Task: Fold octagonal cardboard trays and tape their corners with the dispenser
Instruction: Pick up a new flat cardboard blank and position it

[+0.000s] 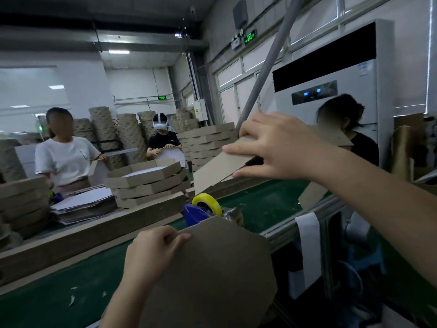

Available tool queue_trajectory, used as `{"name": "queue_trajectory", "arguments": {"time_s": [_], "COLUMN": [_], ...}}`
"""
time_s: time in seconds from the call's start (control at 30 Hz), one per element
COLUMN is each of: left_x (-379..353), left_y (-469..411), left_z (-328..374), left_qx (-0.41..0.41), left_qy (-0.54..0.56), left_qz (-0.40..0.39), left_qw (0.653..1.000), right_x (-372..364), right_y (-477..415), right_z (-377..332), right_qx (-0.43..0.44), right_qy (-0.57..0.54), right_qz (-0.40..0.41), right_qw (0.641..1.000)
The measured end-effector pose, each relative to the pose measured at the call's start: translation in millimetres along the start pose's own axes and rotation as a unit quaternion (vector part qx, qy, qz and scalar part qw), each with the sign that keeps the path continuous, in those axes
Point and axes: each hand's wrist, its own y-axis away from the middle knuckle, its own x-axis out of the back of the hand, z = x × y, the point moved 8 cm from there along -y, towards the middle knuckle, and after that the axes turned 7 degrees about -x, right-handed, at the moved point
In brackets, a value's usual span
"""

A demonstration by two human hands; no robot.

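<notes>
My left hand (151,254) grips the upper left edge of a flat brown octagonal cardboard piece (212,275) held low in front of me. My right hand (272,145) reaches forward over the belt, fingers spread on the top of a tilted cardboard sheet (217,169) leaning at the far side. Between them a blue tape dispenser (195,215) with a yellow tape roll (208,203) stands on the green belt, partly hidden behind the octagon's top edge.
The green conveyor belt (71,292) carries paper scraps. Folded trays (146,181) are stacked behind a long cardboard strip (94,230), with flat blanks (82,204) to their left. Three people work across and beside the belt. A grey pole (267,65) slants overhead; a white cabinet (331,91) stands right.
</notes>
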Motion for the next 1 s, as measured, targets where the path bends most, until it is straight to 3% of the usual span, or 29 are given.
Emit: {"name": "queue_trajectory", "arguments": {"time_s": [0.13,0.23,0.33,0.53,0.73,1.0], "left_x": [8.3,-0.2,-10.1,-6.6,-12.0,-9.1], "left_y": [8.9,16.3,25.1,31.2,36.6,38.7], "left_z": [9.8,5.7,-3.5,-22.1,-42.8,-43.5], "left_qx": [-0.035,-0.046,-0.032,0.011,0.065,0.074], "left_qy": [0.013,0.083,0.132,0.207,0.252,0.236], "left_qz": [0.018,-0.024,-0.056,-0.004,-0.016,-0.034], "left_qw": [0.999,0.995,0.989,0.978,0.965,0.968], "right_x": [-36.1,-76.5,-110.1,-160.5,-180.6,-197.3], "right_y": [13.9,24.8,31.3,38.5,34.7,25.0], "right_z": [-20.7,-42.0,-58.6,-84.0,-108.6,-125.1], "right_qx": [-0.004,-0.013,-0.027,-0.046,-0.018,0.018], "right_qy": [-0.061,-0.157,-0.267,-0.421,-0.461,-0.480], "right_qz": [-0.043,-0.081,-0.086,-0.133,-0.134,-0.137], "right_qw": [0.997,0.984,0.959,0.896,0.877,0.866]}}
